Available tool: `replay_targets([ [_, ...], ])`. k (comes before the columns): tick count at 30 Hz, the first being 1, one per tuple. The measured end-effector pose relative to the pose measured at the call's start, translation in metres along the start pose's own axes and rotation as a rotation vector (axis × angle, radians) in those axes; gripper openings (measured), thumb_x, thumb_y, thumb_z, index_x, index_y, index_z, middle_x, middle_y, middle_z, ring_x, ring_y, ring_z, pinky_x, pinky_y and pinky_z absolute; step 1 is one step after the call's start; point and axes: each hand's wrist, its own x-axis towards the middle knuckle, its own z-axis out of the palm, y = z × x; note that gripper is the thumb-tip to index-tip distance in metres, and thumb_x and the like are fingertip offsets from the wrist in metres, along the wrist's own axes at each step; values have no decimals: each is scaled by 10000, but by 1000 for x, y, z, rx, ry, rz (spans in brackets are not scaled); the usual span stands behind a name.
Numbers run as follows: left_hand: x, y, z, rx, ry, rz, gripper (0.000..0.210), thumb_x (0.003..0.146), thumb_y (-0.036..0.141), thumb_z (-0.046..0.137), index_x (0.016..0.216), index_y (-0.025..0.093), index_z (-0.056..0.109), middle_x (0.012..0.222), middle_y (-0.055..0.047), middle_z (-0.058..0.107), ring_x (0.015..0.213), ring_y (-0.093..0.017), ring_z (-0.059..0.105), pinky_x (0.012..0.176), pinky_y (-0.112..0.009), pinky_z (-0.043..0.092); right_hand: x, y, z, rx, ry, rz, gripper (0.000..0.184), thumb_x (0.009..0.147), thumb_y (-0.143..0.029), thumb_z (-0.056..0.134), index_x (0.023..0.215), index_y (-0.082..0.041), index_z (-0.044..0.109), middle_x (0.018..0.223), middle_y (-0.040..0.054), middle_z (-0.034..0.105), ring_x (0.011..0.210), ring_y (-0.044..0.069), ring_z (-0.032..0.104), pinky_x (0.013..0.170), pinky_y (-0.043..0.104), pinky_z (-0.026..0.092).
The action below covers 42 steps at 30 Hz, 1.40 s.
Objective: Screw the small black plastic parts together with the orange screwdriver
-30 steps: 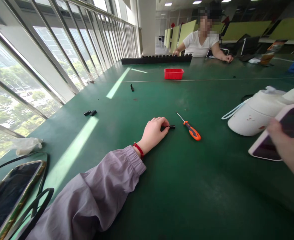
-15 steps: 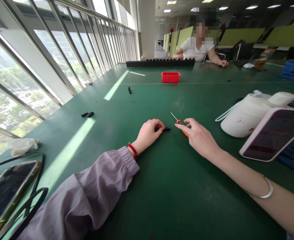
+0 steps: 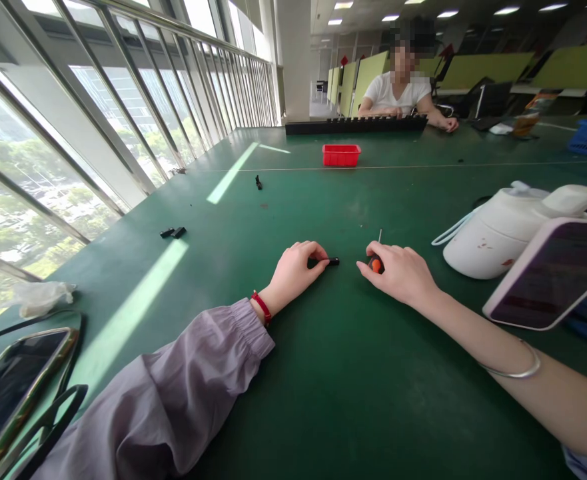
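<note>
My left hand rests on the green table with thumb and fingers pinched on a small black part. The part's right end sticks out past the fingertips; the rest is hidden. To its right, my right hand is wrapped round a screwdriver with an orange and black handle. Its thin metal shaft points away from me, and the fingers cover much of the handle. A gap of bare table lies between the screwdriver and the black part.
Small black pieces lie left, another black piece farther back. Beyond stand a red bin and a long black strip, with a person behind. A white bottle and a phone stand right; another phone lies left.
My right hand has closed round the screwdriver, whose shaft has swung from pointing left to pointing away from me. The long black strip has shifted right. My left hand keeps its pinch.
</note>
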Motion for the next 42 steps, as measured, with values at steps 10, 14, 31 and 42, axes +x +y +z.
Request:
replay_targets([
  [10, 1, 0, -1, -95, -11, -48, 60, 786, 189, 562, 776, 182, 620, 830, -9, 660, 810, -155, 590, 748, -282, 465, -14, -8, 8, 316, 130, 37, 532, 665, -345, 632, 1127, -196, 414, 1119, 98, 537, 838, 217, 614, 656, 318, 491],
  [14, 0, 1, -1, -61, -3, -40, 61, 777, 175, 551, 766, 182, 611, 825, -11, 654, 815, -161, 576, 759, -293, 461, -21, -16, 7, 359, 143, -35, 513, 644, -262, 617, 1116, -210, 422, 1107, 85, 536, 851, 216, 615, 668, 312, 502],
  [31, -1, 3, -1, -33, 8, -18, 56, 771, 154, 537, 758, 183, 582, 800, -9, 636, 799, -166, 556, 741, -300, 447, -21, -10, 1, 614, 99, -126, 256, 849, -280, 482, 1097, -223, 451, 834, 10, 553, 642, 143, 510, 657, 292, 435],
  [42, -1, 2, -1, -92, 24, -85, 47, 776, 162, 531, 772, 175, 576, 815, -21, 640, 793, -160, 582, 734, -288, 467, -19, -8, 4, 708, 97, -78, 227, 870, -294, 466, 1088, -234, 450, 857, 13, 560, 679, 153, 547, 716, 319, 457],
])
